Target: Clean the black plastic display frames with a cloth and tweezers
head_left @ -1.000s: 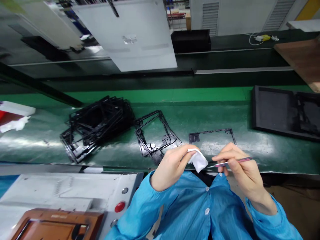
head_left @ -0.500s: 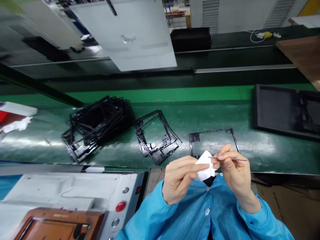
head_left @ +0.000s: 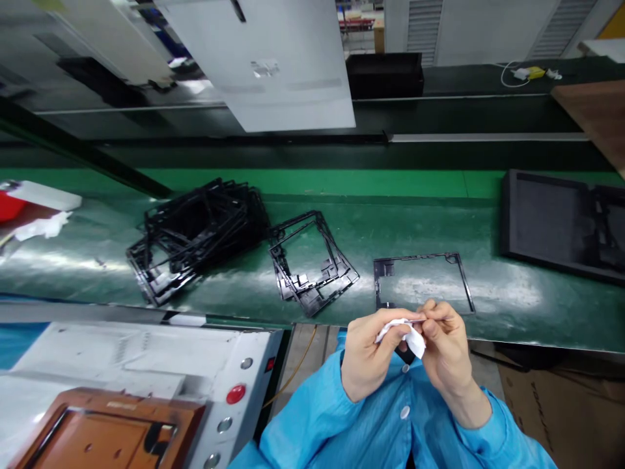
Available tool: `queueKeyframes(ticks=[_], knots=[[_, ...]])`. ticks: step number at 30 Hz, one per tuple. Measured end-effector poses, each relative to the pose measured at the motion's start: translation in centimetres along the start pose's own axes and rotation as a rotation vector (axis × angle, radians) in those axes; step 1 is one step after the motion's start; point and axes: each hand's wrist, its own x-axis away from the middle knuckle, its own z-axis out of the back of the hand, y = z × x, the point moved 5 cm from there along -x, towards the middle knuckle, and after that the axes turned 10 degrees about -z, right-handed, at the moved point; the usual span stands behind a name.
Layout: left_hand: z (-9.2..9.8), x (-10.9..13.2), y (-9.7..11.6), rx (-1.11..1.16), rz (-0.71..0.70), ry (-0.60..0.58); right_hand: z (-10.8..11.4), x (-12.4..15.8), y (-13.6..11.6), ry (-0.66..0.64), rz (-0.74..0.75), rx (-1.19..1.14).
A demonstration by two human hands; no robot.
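Observation:
My left hand (head_left: 367,352) pinches a small white sheet (head_left: 409,333) close to my chest. My right hand (head_left: 443,348) is closed on thin tweezers (head_left: 414,321) whose tip meets the top edge of the sheet. Both hands touch each other over the near edge of the green belt (head_left: 342,241). Just beyond them a single thin black frame (head_left: 420,281) lies flat on the belt. Both sleeves are blue.
A small stack of black frames (head_left: 312,270) and a bigger pile of black frames (head_left: 195,234) lie left on the belt. A black tray (head_left: 561,225) sits at right. A white machine with a red button (head_left: 236,393) and a brown fixture (head_left: 107,430) stands at lower left.
My hands drew together and closer to my chest. The tweezers, held out to the right before, now reach the sheet, and their handle is hidden by my fingers.

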Motion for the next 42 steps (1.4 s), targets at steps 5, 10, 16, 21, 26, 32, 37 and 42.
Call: queueKeyframes(ticks=[5,10,16,21,26,32,37,42], knots=[[-0.1,-0.2,0.4,-0.326,-0.200,-0.014,-0.1,0.5,-1.1,-0.066,0.012,0.301],[-1.4,0.4,-0.9,-0.486,-0.258,-0.052,-1.8,2.0,-1.2,-0.183,-0.070,0.636],[-3.8,2.1,-1.8,-0.669,-0.168,-0.070,-2.0,1.0,1.6,-0.048,-0.135,0.515],[-4.5,3.8,-2.6,-0.745,-0.134,-0.109,-0.3,-0.9,1.6,0.126,0.019,0.785],[-1.8,5.3,-5.2,-0.575,-0.100,-0.191,3.3,-2.3,-0.5,0.169,0.107,1.048],[1.3,5.1,-10.0,-0.736,-0.107,-0.509,3.0,-4.8,-2.3,-0.127,0.147,1.507],[-0.8,6.8,-10.2,-0.800,-0.149,-0.629,1.1,-8.4,-1.6,-0.339,0.260,1.607],[-0.6,6.5,-9.3,-0.747,-0.087,-0.610,-0.3,-11.1,-0.6,-0.439,0.413,1.663]])
